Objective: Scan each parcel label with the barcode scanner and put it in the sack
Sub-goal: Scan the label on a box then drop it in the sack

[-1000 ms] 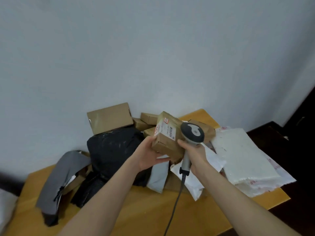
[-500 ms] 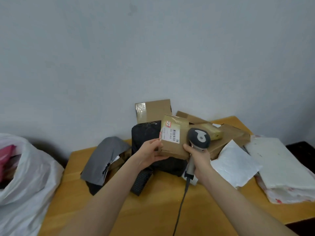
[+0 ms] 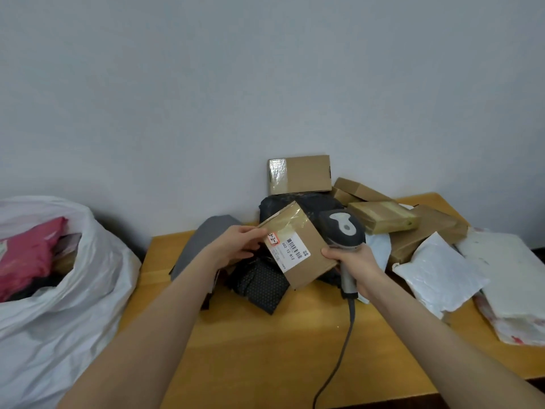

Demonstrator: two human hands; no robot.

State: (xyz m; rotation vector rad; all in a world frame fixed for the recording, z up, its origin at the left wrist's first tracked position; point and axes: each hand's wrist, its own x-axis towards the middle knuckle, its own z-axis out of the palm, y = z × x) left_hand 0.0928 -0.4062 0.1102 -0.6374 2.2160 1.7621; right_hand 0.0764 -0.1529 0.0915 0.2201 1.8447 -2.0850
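Gripping the parcel (image 3: 312, 240) by its left edge with the left hand (image 3: 233, 246), with fingers (image 3: 250, 231) and thumb curled round it and the label (image 3: 290, 253) facing up. Touching its right edge with a fingertip (image 3: 327, 251) of the right hand (image 3: 358, 265) while clasping the barcode scanner (image 3: 343, 231) by its handle, with the scanner head just beside the parcel. Holding both above the desk (image 3: 265, 349), with the white sack (image 3: 73, 305) off to the left.

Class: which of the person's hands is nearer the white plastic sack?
Left. The left hand grips the brown cardboard box on the edge facing the white plastic sack; the right hand, gripping the grey barcode scanner, is beyond the box.
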